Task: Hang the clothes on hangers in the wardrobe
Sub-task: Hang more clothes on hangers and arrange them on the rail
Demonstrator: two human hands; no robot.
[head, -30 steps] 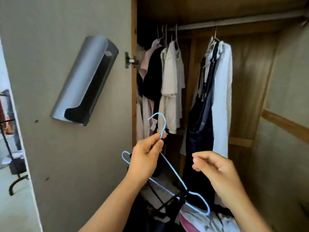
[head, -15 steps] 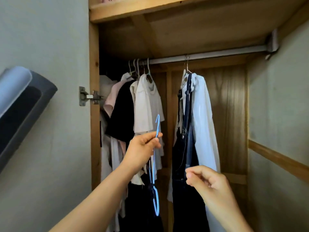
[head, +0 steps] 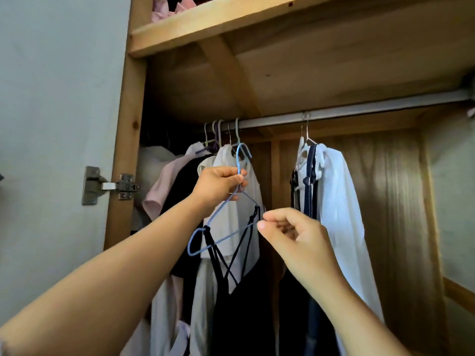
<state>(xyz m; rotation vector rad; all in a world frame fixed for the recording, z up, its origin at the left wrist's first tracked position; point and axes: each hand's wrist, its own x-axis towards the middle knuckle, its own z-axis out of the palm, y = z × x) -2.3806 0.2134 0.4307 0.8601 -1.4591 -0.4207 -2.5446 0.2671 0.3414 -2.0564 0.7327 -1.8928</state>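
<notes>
My left hand (head: 218, 183) grips the neck of a blue wire hanger (head: 221, 206) and holds it up in front of the wardrobe, its hook just below the metal rail (head: 359, 113). A black strappy garment (head: 241, 317) hangs from the hanger by its thin straps. My right hand (head: 295, 240) is raised beside it, thumb and forefinger pinched at the hanger's right end, next to a strap. The hanger tilts down to the left.
Several garments hang on the rail: a pale group at the left (head: 231, 160) and a white shirt with dark straps (head: 339, 214) to the right. A gap lies between the two groups. A wooden shelf (head: 231, 19) sits above. The open door (head: 51, 124) with its hinge (head: 113, 186) stands left.
My left hand has lifted the hanger from waist height up towards the rail. The black garment now hangs free below it. My right hand rose and came to the hanger's right end.
</notes>
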